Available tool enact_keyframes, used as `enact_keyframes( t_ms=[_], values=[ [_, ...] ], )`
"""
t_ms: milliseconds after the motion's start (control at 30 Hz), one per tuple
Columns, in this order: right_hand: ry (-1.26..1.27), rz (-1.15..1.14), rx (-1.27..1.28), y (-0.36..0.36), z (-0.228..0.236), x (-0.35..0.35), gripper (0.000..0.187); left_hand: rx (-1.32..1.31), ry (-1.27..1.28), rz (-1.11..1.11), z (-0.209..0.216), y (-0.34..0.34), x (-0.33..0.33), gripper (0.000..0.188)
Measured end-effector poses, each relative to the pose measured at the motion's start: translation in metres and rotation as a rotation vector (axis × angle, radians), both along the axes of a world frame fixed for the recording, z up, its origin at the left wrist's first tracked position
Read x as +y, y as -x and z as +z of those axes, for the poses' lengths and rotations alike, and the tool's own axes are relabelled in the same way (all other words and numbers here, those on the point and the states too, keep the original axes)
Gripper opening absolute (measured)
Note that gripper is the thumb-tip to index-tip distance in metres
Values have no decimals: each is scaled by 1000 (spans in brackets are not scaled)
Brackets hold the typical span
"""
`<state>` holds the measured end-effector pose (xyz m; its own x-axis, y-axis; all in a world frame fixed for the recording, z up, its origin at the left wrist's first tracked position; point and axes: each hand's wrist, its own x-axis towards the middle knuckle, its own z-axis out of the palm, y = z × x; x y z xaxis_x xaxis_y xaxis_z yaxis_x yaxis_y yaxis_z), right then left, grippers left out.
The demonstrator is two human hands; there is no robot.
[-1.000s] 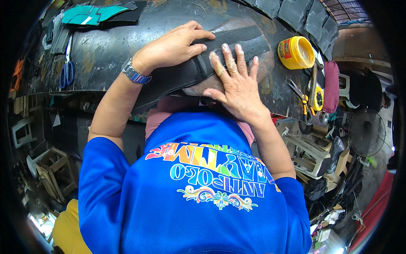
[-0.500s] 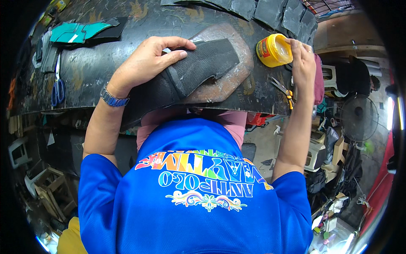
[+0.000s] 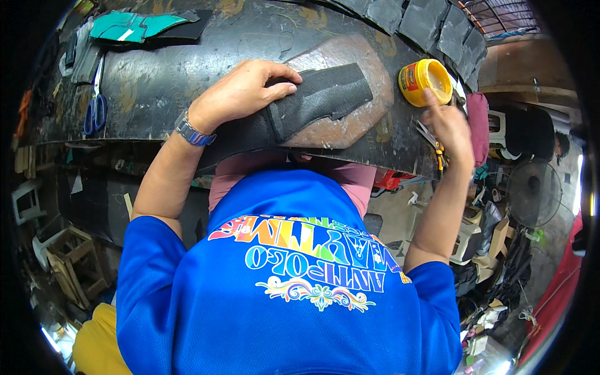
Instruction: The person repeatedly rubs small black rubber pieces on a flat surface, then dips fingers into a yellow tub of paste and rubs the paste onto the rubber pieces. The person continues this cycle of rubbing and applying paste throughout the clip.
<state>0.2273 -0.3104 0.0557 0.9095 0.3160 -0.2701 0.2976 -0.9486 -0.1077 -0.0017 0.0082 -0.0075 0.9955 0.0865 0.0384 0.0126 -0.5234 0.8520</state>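
My left hand (image 3: 250, 90) lies over the near-left end of a black textured sheet piece (image 3: 325, 97), thumb and forefinger closed on its edge; the other fingertips are hidden. The piece lies on a worn brown slab (image 3: 369, 112), and more black material (image 3: 244, 140) hangs toward my lap. My right hand (image 3: 453, 128), blurred by motion, has its forefinger stretched out at the rim of an open yellow tub (image 3: 412, 84). A pale substance shows inside the tub. No tool is visible in that hand.
Yellow-handled pliers or cutters (image 3: 439, 153) lie beside my right wrist. Blue-handled scissors (image 3: 95, 112) and green cut pieces (image 3: 134, 26) are at the left of the dark table (image 3: 156, 81). Black pieces (image 3: 419, 25) line its far side; a maroon item (image 3: 478, 128) is at the right.
My right hand has drawn back, its forefinger shifting from the tub's far right rim to its near side. My left hand stays on the black piece. The whole view has shifted slightly.
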Motion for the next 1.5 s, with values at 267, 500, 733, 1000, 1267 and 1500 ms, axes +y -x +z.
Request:
enact_keyframes(
  t_ms=[267,500,733,1000,1267,1500],
  values=[
    [-342,551,-139,77,-81,70,56,30,-46,-16,2,3,-1,27],
    [-183,532,-401,88,-88,86,80,1,-27,-6,0,5,-3,27],
    [-192,734,-402,92,-82,86,75,3,-33,-6,0,6,-2,27],
    [-392,788,-133,103,-77,91,67,4,-22,-19,0,6,-1,28],
    [-1192,430,-165,42,-12,36,47,-213,233,-7,13,-10,4,45],
    [-256,289,-256,-43,4,8,66,252,499,-2,2,-45,16,74]
  ],
)
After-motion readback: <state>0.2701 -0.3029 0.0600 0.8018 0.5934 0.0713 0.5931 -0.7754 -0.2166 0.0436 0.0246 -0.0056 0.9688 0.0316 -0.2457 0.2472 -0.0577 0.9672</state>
